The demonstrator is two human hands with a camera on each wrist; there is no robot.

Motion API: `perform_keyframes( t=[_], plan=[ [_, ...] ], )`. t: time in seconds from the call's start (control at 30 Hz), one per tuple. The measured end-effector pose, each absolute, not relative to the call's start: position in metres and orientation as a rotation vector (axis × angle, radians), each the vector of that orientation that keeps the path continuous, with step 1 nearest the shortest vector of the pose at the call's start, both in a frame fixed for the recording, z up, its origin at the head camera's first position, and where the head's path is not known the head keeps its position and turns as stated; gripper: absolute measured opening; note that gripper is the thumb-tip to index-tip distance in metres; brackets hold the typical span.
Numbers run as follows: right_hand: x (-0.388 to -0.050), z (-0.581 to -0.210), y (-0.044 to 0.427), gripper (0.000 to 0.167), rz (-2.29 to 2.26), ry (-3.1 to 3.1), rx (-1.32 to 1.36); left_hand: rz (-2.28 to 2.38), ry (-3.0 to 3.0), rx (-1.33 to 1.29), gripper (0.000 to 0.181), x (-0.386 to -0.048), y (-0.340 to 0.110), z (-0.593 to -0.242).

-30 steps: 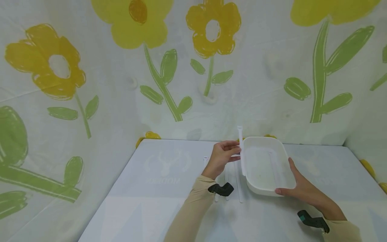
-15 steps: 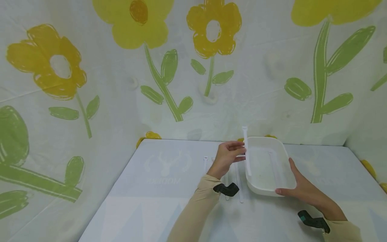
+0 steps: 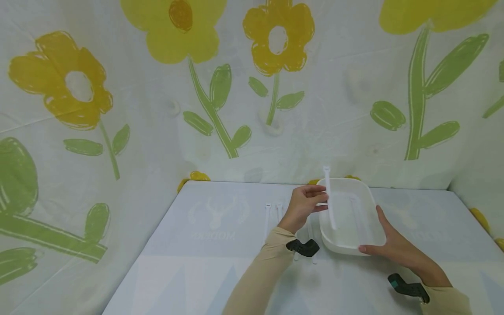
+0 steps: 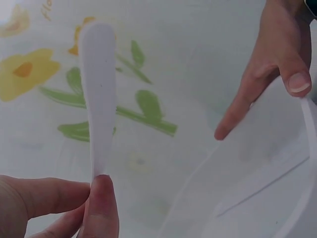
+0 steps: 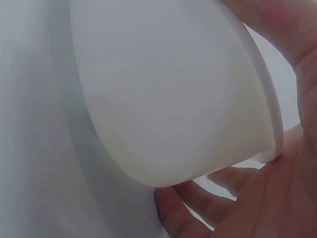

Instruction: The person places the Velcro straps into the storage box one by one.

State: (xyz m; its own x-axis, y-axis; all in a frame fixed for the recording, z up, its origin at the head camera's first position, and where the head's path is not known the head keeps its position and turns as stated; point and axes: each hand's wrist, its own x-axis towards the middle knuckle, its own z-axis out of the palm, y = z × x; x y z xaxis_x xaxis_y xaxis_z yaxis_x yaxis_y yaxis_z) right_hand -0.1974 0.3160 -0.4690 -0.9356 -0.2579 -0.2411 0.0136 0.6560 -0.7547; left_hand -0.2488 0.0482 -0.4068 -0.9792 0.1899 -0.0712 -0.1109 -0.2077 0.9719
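Note:
My left hand point(image 3: 303, 208) pinches a long, thin white plastic strip point(image 3: 330, 203) between thumb and fingers. Its top end carries a small wider head, and the left wrist view shows a flat, rounded end point(image 4: 99, 74). The strip is tilted over the left side of a white rectangular tub point(image 3: 343, 248) with rounded corners. Inside the tub lies another white strip point(image 3: 360, 218). My right hand point(image 3: 399, 247) grips the tub's right side, thumb over the rim at the near corner; in the right wrist view, fingers point(image 5: 183, 213) reach beneath the tub wall point(image 5: 168, 99).
Several similar white strips lie on the pale table point(image 3: 189, 271), among them one strip point(image 3: 267, 218) left of my left wrist, which partly covers others. Behind the table hangs a white curtain point(image 3: 330, 109) with yellow flowers and green leaves.
My left hand has moved right with the strip, from beside the tub's left edge to over its inside. The tub and my right hand have stayed in place.

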Motion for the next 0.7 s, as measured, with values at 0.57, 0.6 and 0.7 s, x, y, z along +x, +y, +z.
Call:
perform_keyframes(
  t=[0.57, 0.6, 0.7],
  plan=[
    [-0.197, -0.471, 0.315, 0.136, -1.132, 2.565, -0.171, 2.281, 1.830, 0.028, 0.020, -0.250, 0.064, -0.419],
    [-0.198, -0.471, 0.315, 0.136, -1.128, 2.565, -0.168, 2.280, 1.828, 0.026, 0.021, -0.250, 0.065, -0.420],
    [-0.198, -0.470, 0.314, 0.137, -1.110, 2.569, -0.156, 2.282, 1.823, 0.023, 0.021, -0.250, 0.066, -0.420]
  ],
)
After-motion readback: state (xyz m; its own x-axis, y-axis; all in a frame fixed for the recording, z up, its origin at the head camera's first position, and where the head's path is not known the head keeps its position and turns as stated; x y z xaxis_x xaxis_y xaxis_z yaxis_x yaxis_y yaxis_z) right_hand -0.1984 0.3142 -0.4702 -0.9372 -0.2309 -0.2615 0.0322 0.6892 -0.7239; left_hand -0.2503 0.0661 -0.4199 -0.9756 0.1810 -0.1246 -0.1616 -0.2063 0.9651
